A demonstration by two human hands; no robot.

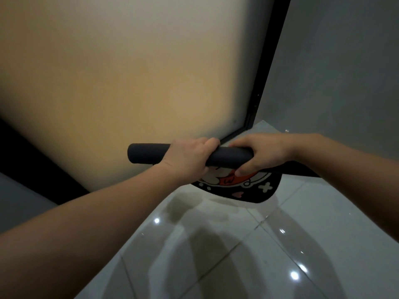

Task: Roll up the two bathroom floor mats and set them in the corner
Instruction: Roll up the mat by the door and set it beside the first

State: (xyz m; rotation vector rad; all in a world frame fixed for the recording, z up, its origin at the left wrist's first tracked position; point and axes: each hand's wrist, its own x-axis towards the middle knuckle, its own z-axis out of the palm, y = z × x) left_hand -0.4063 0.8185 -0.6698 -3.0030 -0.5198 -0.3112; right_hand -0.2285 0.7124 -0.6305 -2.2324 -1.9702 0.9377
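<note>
Head cam looking down at both arms reaching toward the corner, so going left to right. Over at 9 o'clock there's a big frosted glass door [121,78] glowing warm yellow, with a black frame [269,67] running up toward 1 o'clock where it meets the grey wall [345,61].

Dead centre is the rolled mat [146,153], a dark tube held roughly level, its free left end sticking out toward 9 o'clock. The left hand [187,158] is wrapped over the top of the roll, fingers [210,142] curled down the far side and pressed together, so it's a full clamp on it. Just to the right, the right hand [262,153] grips the roll's other end, fingers curled over the top and the thumb [244,170] tucked underneath, touching the loose part.

That unrolled flap [254,188] hangs below the roll toward 5 o'clock: black with a cartoon print, a white cross and a pink heart near its curved edge. Whether the edge touches the floor I can't tell.

Glossy pale floor tiles [237,255] fill the bottom, with light spots and arm shadows on them.
</note>
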